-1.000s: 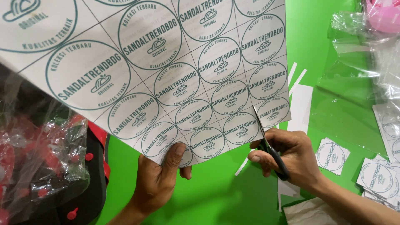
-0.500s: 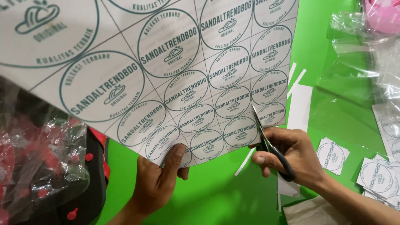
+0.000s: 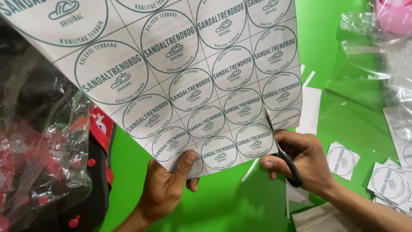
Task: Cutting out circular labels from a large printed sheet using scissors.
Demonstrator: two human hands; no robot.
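Observation:
A large white sheet (image 3: pixel 184 73) printed with a grid of round green labels hangs over a green surface. My left hand (image 3: pixel 169 187) pinches its bottom edge, thumb pressed on a lower label. My right hand (image 3: pixel 300 161) grips black-handled scissors (image 3: pixel 285 157), whose blades sit in a cut running up between the two rightmost label columns near the sheet's lower right corner.
Cut square labels (image 3: pixel 343 160) lie in small piles at the right, with more (image 3: pixel 388 182) by the edge. White paper strips (image 3: pixel 310 109) lie under the sheet. Clear plastic bags (image 3: pixel 373 56) sit at upper right; bagged red-and-black items (image 3: pixel 43 163) fill the left.
The sheet has slid up and to the left, closer to the camera. The scissors' cut has advanced a little up the right column line. Both hands stay in the same area.

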